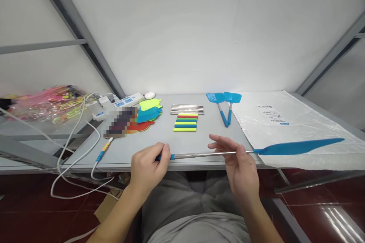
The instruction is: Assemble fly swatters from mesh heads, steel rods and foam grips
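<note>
A blue fly swatter with a telescopic metal rod is held level across the front of the table, its rod drawn out and its head edge-on to the right. My left hand is closed round its blue handle. Near the head, my right hand grips the rod between thumb and fingers, the other fingers stretched loosely. Beyond the hands lie several metal rods and several coloured handles. Two more blue fly swatters rest behind my right hand. Loose swatter heads in yellow, blue and red are piled at the left.
A white plastic mailing bag covers the table's right side. At the left are a power strip, white cables and a blurred dark object. Bagged colourful items fill a side shelf. A grey frame post rises at the left.
</note>
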The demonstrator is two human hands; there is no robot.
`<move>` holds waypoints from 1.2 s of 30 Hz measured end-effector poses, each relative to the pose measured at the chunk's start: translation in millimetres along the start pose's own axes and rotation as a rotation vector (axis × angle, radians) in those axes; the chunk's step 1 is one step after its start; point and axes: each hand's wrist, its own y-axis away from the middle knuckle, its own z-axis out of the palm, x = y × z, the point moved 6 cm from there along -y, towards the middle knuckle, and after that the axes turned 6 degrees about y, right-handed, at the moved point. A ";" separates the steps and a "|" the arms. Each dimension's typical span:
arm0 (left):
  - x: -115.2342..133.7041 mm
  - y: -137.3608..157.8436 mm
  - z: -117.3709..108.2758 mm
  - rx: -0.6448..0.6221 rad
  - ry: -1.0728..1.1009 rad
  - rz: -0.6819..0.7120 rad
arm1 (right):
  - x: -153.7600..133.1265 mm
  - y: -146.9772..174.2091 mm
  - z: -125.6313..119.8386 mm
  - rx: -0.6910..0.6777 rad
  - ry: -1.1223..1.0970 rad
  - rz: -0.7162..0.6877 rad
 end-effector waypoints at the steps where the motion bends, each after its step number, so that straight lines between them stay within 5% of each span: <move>1: -2.3 -0.4 -0.6 0.002 -0.007 -0.006 | 2.3 -0.2 -2.1 -0.018 0.016 0.023; 6: -18.3 -1.4 -4.2 0.011 -0.050 -0.074 | 9.3 -7.2 -17.4 -0.056 -0.127 0.151; 10: -28.4 -0.5 -3.5 -0.028 -0.023 -0.160 | 9.4 -16.2 -37.5 0.108 -0.339 0.233; 15: -33.3 -0.3 3.7 -0.078 0.022 -0.221 | 0.7 -23.5 -77.4 0.423 -0.333 0.076; 21: -38.6 -1.5 12.1 -0.087 0.106 -0.281 | -13.3 -20.0 -96.1 0.585 -0.130 -0.096; 27: -43.7 0.5 1.8 0.001 0.255 -0.431 | -13.7 -9.6 -77.2 0.577 -0.099 -0.070; 36: 0.0 0.2 3.4 -0.009 0.301 -0.284 | 18.0 11.1 -22.2 0.402 0.024 0.063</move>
